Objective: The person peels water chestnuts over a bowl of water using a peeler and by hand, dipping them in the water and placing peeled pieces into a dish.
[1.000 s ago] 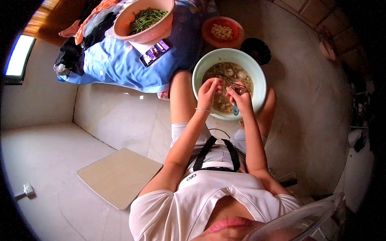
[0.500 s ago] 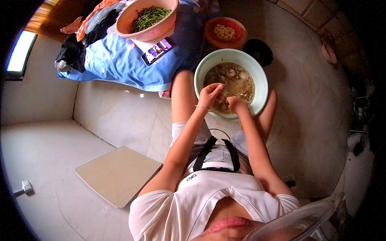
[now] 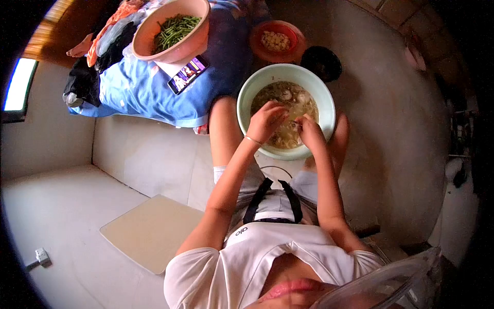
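A pale green basin (image 3: 245, 110) stands between my knees, holding murky yellowish water with brownish scraps and whitish lumps (image 3: 286, 95). Over its left half, my left hand (image 3: 267, 121) hovers with loosely curved fingers apart; nothing shows in them. My right hand (image 3: 311, 133) is at the basin's right side, thumb and fingertips pinched together on a small dark piece (image 3: 297, 124) whose kind I cannot make out. The two hands face each other, a small gap apart, above the water.
Behind the basin are a red bowl (image 3: 296, 38) of whitish pieces resembling garlic cloves and a black bowl (image 3: 329, 63). On a blue-covered surface (image 3: 139, 98) lie a phone (image 3: 188, 75) and a pink basin (image 3: 198, 36) of green beans. A beige board (image 3: 149, 232) lies at left.
My left hand has loosened from a pinch and spread its fingers. My right hand has turned, and a dark piece now shows at its fingertips. The whole view has shifted slightly.
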